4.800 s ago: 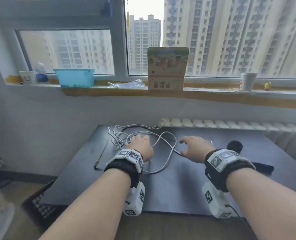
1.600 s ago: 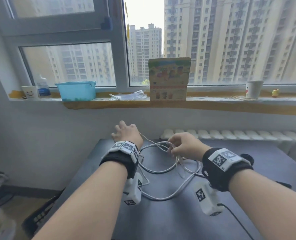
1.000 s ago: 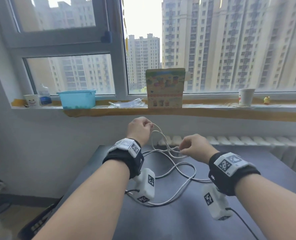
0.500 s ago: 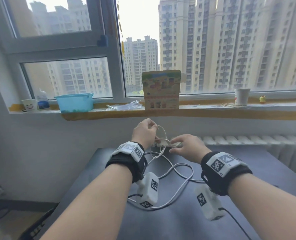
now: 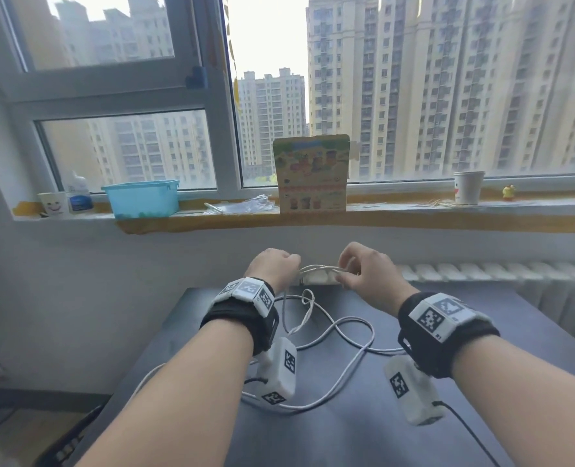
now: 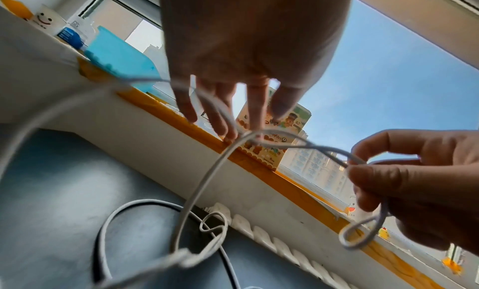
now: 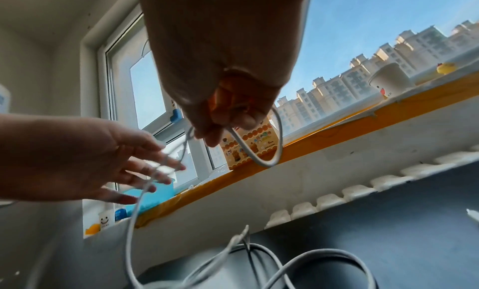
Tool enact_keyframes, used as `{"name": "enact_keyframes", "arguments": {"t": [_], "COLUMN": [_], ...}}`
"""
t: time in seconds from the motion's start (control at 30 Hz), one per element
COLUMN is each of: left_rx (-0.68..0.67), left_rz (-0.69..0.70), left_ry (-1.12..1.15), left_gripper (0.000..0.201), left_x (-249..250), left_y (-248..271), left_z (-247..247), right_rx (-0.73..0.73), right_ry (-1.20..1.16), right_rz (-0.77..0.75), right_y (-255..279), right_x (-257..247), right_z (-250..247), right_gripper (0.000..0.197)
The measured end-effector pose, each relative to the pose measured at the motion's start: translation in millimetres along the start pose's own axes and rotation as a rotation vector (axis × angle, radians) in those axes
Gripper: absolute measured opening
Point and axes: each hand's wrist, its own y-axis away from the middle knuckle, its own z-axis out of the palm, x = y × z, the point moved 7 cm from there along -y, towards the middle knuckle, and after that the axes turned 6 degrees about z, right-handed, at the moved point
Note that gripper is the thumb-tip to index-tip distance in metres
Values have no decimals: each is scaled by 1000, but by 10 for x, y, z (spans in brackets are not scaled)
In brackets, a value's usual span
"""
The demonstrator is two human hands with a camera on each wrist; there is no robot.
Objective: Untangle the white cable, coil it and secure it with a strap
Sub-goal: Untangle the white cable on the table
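Up above the dark table [image 5: 346, 433], seen from the head camera, both hands are raised with a short run of the white cable [image 5: 319, 269] stretched between them; the rest trails down in crossing loops onto the tabletop. The left hand [image 5: 272, 267] looks closed from here, and the right hand [image 5: 367, 274] curls over the strands. I'd keep that stretch taut and lift the crossings free one at a time before coiling.

From the left wrist, the story changes: the fingers [image 6: 220, 117] hang almost straight, the cable merely draped through them, so that hand's grasp is loose.

From the right wrist, the thumb and fingers [image 7: 233, 113] pinch a small folded loop firmly. A small knot low on the table side shows only in the wrist views. No strap is visible.
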Motion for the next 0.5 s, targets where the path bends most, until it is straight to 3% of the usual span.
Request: {"name": "enact_keyframes", "arguments": {"t": [0.07, 0.17, 0.37, 0.5], "left_rx": [-1, -168, -75, -11], "left_rz": [171, 281, 298, 228], "left_ry": [127, 147, -22, -209], "left_gripper": [25, 21, 8, 15], "left_x": [132, 268, 328, 276], "left_y": [15, 70, 51, 25], "left_z": [22, 184, 235, 154], "right_rx": [-21, -22, -66, 58], "right_ry": [-33, -93, -315, -453], "right_rz": [-15, -29, 14, 24], "right_y": [6, 0, -48, -89], "right_x": [-35, -75, -100, -76], "right_z": [1, -4, -24, -149], "right_gripper": [15, 16, 20, 19]}}
